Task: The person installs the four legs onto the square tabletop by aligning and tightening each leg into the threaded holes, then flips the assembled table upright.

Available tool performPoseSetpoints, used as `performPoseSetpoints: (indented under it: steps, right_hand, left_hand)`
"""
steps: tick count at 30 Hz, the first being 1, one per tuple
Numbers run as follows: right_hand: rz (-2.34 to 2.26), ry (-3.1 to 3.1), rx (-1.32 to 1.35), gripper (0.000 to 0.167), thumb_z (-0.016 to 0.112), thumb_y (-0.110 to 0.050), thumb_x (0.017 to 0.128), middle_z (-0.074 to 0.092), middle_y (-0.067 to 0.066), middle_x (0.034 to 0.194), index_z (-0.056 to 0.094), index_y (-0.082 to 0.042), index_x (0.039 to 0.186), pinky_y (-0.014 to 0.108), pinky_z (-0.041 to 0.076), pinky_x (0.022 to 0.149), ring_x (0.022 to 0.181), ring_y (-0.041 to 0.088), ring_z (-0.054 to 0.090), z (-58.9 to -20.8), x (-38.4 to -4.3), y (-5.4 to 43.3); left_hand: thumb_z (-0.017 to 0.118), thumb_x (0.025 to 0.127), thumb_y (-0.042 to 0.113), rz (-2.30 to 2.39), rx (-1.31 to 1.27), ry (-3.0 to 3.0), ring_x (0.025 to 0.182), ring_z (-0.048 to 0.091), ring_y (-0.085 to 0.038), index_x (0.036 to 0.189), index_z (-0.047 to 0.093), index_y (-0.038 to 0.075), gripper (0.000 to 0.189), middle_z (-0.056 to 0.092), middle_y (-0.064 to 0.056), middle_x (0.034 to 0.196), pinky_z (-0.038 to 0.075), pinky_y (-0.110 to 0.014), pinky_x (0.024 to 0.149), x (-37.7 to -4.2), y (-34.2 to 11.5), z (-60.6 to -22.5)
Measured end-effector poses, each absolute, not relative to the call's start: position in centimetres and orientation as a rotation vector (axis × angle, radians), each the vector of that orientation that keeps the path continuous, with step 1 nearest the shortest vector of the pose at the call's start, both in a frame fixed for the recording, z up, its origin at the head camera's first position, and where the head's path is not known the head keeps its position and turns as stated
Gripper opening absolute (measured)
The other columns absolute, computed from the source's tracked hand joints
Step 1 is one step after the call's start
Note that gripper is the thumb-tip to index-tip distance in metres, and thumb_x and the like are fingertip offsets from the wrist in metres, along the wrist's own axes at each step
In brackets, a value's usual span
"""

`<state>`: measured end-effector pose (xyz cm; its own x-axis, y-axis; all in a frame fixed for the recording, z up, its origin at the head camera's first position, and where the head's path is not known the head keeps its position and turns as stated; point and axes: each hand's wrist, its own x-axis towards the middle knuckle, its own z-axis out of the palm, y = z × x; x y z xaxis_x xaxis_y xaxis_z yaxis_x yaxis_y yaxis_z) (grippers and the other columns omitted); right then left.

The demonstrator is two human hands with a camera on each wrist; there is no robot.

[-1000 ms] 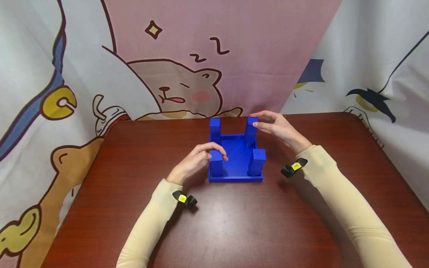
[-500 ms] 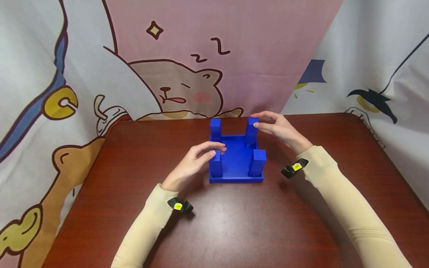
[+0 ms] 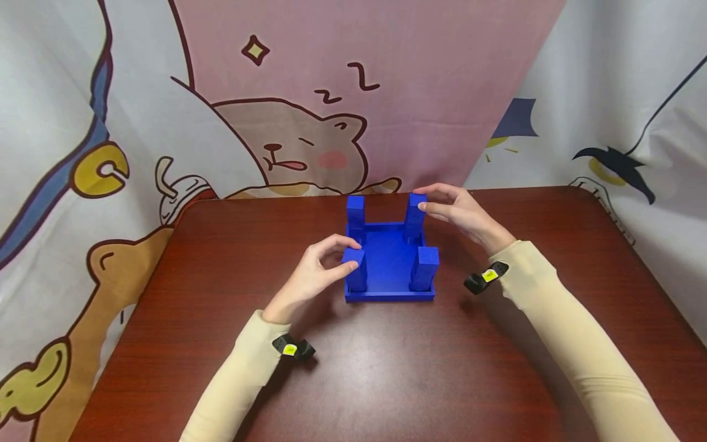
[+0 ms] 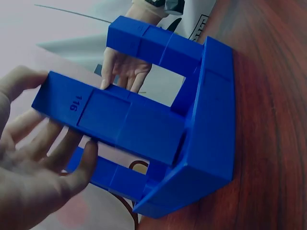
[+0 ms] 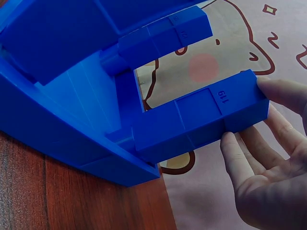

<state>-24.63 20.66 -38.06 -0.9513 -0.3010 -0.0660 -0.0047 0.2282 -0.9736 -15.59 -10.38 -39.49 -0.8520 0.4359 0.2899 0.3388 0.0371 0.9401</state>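
A blue square frame (image 3: pixel 389 296) with a low rim lies on the table, with a blue block post standing at each corner. My left hand (image 3: pixel 309 270) grips the top of the near-left post (image 3: pixel 356 277), thumb and fingers on opposite sides. That post, marked 116 in the left wrist view, leans and is slightly twisted there. At the far-right post (image 3: pixel 414 222), marked 119 in the right wrist view, my right hand (image 3: pixel 464 216) pinches the upper end between thumb and fingers. The far-left post (image 3: pixel 356 215) and near-right post (image 3: pixel 424 273) are untouched.
The brown wooden table (image 3: pixel 386 380) extends around the frame on all sides. A printed cloth (image 3: pixel 431 92) with cartoon animals hangs just behind the table's back edge. Each sleeve cuff carries a black strap, such as the wrist strap (image 3: pixel 486 277) on the right.
My left hand has drawn back a little to the left and moved its grip on the near-left post, whose top has turned slightly. The right hand stays in place.
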Motion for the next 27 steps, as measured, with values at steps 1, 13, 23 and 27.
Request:
performPoseSetpoints:
  steps: [1, 13, 23, 27]
  right_hand:
    - [-1.789, 2.264, -0.29, 0.042, 0.067, -0.023, 0.093, 0.053, 0.011, 0.133, 0.058, -0.007, 0.13, 0.035, 0.045, 0.096, 0.116, 0.026, 0.054, -38.1, -24.6, 20.7]
    - [-1.784, 2.284, -0.296, 0.041, 0.066, -0.022, 0.093, 0.053, 0.011, 0.133, 0.058, -0.006, 0.13, 0.044, 0.042, 0.099, 0.12, 0.029, 0.052, -38.1, -24.6, 20.6]
    - [-1.767, 2.296, -0.299, 0.043, 0.067, -0.025, 0.092, 0.053, 0.012, 0.133, 0.058, -0.007, 0.13, 0.046, 0.041, 0.1, 0.12, 0.029, 0.052, -38.2, -24.7, 20.7]
    - [-1.779, 2.283, -0.302, 0.042, 0.067, -0.023, 0.093, 0.054, 0.012, 0.132, 0.058, -0.006, 0.13, 0.048, 0.04, 0.1, 0.12, 0.029, 0.053, -38.2, -24.7, 20.7]
  left_hand:
    - [0.067, 0.087, -0.003, 1.954, 0.84, 2.169, 0.099, 0.061, -0.021, 0.112, 0.064, -0.001, 0.025, 0.064, -0.011, 0.111, 0.049, -0.034, 0.087, -15.9, -10.5, -39.8]
    - [0.037, 0.089, -0.011, 1.781, 1.003, 1.922, 0.115, 0.054, -0.025, 0.121, 0.062, -0.001, 0.042, 0.064, -0.014, 0.117, 0.038, -0.04, 0.099, -17.7, -10.5, -39.7]
    - [0.032, 0.088, -0.007, 1.805, 1.013, 1.842, 0.114, 0.054, -0.028, 0.12, 0.063, -0.001, 0.045, 0.062, -0.023, 0.115, 0.037, -0.04, 0.097, -18.0, -10.4, -39.7]
    - [0.039, 0.091, -0.01, 1.83, 1.069, 1.951, 0.119, 0.052, -0.031, 0.131, 0.055, -0.002, 0.044, 0.06, -0.019, 0.123, 0.036, -0.042, 0.099, -17.6, -10.8, -39.8]
